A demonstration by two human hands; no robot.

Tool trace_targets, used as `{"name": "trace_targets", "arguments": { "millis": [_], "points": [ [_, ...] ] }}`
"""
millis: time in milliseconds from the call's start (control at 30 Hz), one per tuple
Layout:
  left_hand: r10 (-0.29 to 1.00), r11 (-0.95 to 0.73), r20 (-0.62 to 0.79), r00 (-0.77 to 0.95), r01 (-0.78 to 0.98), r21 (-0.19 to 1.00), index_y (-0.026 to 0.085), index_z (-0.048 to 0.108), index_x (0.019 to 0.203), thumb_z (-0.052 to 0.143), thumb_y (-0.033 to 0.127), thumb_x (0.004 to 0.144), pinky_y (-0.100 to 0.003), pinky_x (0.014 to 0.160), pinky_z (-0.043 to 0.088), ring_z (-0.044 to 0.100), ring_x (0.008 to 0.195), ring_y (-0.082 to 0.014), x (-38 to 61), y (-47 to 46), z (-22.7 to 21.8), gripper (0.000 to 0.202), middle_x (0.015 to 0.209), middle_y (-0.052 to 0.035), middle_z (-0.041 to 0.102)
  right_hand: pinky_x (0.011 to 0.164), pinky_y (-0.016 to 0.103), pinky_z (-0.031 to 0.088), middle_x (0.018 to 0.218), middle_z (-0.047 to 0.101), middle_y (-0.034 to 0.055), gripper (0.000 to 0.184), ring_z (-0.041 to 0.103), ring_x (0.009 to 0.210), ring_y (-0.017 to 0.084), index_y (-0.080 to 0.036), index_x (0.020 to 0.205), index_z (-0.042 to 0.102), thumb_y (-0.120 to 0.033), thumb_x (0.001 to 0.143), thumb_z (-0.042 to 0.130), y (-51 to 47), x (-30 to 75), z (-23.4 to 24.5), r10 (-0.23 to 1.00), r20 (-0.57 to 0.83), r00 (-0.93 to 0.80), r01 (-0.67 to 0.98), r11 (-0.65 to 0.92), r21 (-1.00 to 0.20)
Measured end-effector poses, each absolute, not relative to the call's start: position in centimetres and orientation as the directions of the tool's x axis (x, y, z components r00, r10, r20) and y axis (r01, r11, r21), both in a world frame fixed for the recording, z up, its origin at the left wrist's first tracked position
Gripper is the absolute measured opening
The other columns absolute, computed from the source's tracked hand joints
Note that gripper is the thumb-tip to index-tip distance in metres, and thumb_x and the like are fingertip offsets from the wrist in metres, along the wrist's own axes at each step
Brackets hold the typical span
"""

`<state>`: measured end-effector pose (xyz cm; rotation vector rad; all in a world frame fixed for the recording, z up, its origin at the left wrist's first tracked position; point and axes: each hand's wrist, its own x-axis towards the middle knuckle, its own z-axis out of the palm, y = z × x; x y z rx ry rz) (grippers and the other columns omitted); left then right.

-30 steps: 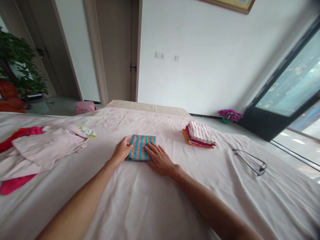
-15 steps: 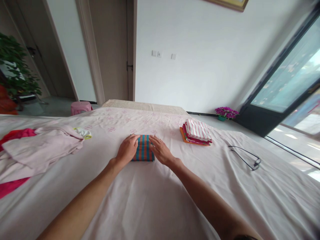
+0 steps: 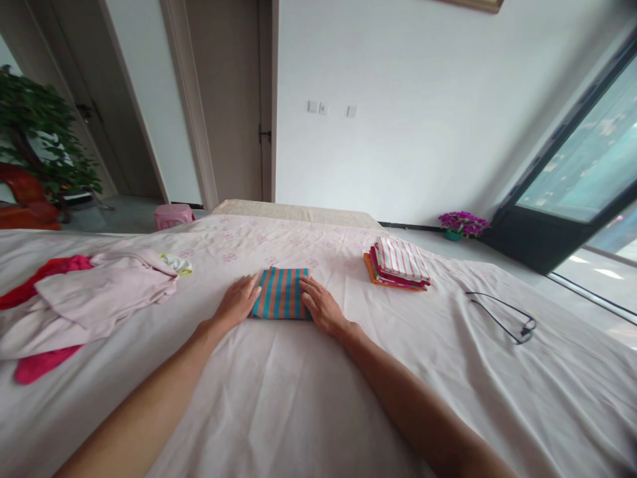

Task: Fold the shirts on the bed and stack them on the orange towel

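A folded garment with blue and orange-brown stripes (image 3: 281, 293) lies flat on the bed sheet (image 3: 279, 385) in front of me. My left hand (image 3: 237, 302) rests along its left edge, fingers stretched forward and nothing gripped. On the other side, my right hand (image 3: 322, 305) lies on the right edge with its fingers extended over the fabric. To the right stands a stack of folded clothes (image 3: 401, 262), with a white and red striped piece on top and crimson and orange ones beneath.
A loose heap of clothes (image 3: 104, 292), pale pink with red pieces, lies at the left. Black-framed glasses (image 3: 522, 326) sit on the sheet at the right. Beyond the bed are a pink stool (image 3: 173, 216) and a pot of purple flowers (image 3: 462, 224).
My left hand has slid outward to the garment's left edge, uncovering more stripes. My right hand stays at the right side. The whole view has shifted slightly.
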<state>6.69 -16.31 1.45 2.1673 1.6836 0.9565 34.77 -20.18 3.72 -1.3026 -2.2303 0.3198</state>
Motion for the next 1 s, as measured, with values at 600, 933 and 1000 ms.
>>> {"name": "trace_targets", "arguments": {
  "millis": [600,933,1000],
  "points": [
    [0.771,-0.488,0.623,0.13,0.749,0.447,0.02,0.069,0.109,0.036,0.019,0.094,-0.033,0.105,0.047,0.063,0.113,-0.0182,9.7,-19.6,4.4,0.036,0.115,-0.0058,0.072,0.12,0.045,0.023,0.156,0.039,0.0096,0.056,0.027,0.148,0.026,-0.017,0.153,0.035,-0.041,0.104,0.029,-20.6,34.1,4.4,0.95,0.243,-0.197,0.898,0.274,-0.344],
    [0.914,-0.353,0.291,0.284,0.909,0.222,0.02,0.04,0.15,0.042,0.052,0.095,-0.061,0.115,0.028,0.033,0.145,-0.0378,10.3,-19.2,1.4,0.064,0.157,-0.0155,0.038,0.12,0.047,0.016,0.16,0.033,0.0084,0.06,0.021,0.149,0.027,-0.022,0.157,0.026,-0.047,0.103,0.031,-20.9,33.2,4.3,0.956,0.159,-0.248,0.929,0.281,-0.239],
    [0.919,-0.348,0.294,0.263,0.892,0.288,0.018,0.043,0.148,0.04,0.052,0.095,-0.057,0.115,0.029,0.037,0.143,-0.0355,9.7,-18.6,1.3,0.063,0.153,-0.0167,0.044,0.12,0.046,0.017,0.159,0.035,0.0081,0.059,0.024,0.149,0.027,-0.023,0.156,0.028,-0.046,0.103,0.031,-21.0,33.2,4.6,0.958,0.161,-0.239,0.93,0.274,-0.247]
  ]
}}
